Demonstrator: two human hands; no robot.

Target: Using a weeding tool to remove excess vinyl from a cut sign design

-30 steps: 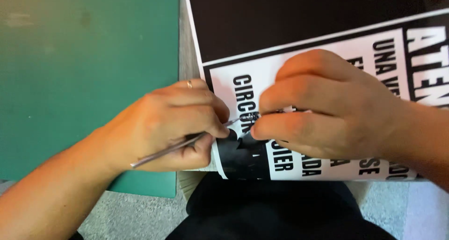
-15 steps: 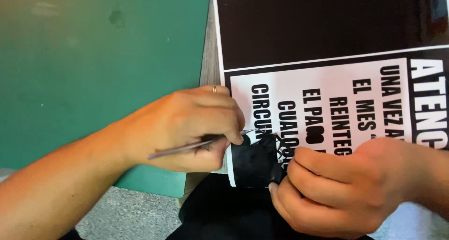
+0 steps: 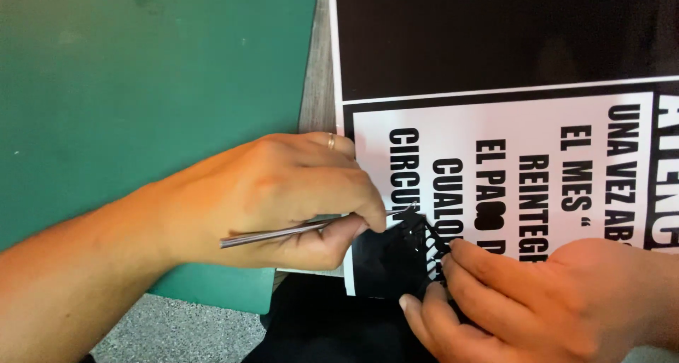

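Observation:
My left hand (image 3: 283,200), a ring on one finger, grips thin metal tweezers (image 3: 297,230) whose tip rests at the lower left corner of a black and white vinyl sign sheet (image 3: 488,136) with bold black lettering. My right hand (image 3: 530,299) pinches a peeled-up flap of black vinyl (image 3: 396,260) with cut-out letter shapes, lifted off the sheet's near corner. The tweezer tip touches the flap's upper edge.
A green cutting mat (image 3: 141,87) covers the surface to the left of the sheet, with a strip of grey table (image 3: 317,87) between them. Speckled grey floor (image 3: 184,335) and dark clothing (image 3: 325,327) show at the bottom edge.
My right hand slid from on top of the sheet down to its near corner and peeled the black vinyl flap up. The left hand kept the tweezers at the same corner.

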